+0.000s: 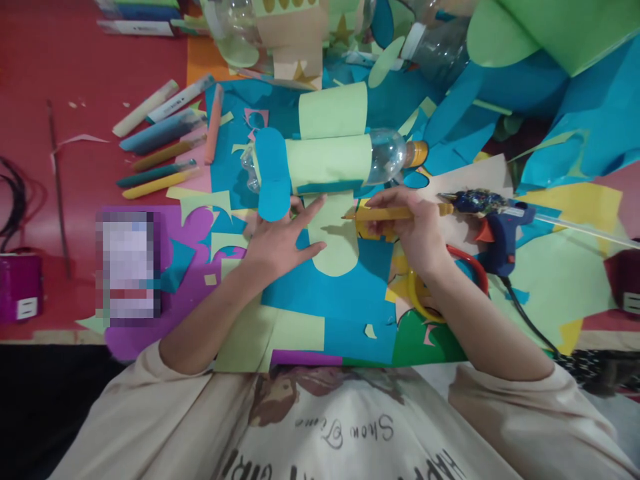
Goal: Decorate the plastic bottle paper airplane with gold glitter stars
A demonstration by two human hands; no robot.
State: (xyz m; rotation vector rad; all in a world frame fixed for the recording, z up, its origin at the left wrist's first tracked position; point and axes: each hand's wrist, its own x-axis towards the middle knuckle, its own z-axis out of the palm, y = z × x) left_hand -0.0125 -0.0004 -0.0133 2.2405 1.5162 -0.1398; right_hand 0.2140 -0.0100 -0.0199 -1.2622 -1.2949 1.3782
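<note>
Bottle [384,157] of clear plastic, lying on its side mid-desk, is wrapped in pale green paper [327,163], with a blue paper piece [273,177], rounded at both ends, across its base end. Below, a round-ended green flap [333,250] points toward the desk's near edge. The left hand [280,240] spreads its fingers, gripping nothing; the right hand [417,230] pinches a yellow writing tool [383,214], tip over the flap. Markers [157,135] lie toward the red desk's [30,100] left edge, a blue glue gun [500,233] toward its right.
</note>
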